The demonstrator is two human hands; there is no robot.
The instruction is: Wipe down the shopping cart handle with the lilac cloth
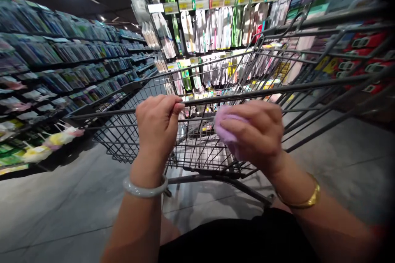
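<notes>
Left grip (158, 121) closed around the cart bar (212, 99); right grip (257, 133) clenched on bunched lilac cloth (220, 122), near that bar.

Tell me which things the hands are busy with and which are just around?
Busy with:
- lilac cloth, bunched in the right grip
- shopping cart, its rail in the left grip

Just around:
- hanging packets
- red packs
- pale bangle and gold bangle, only worn
</notes>
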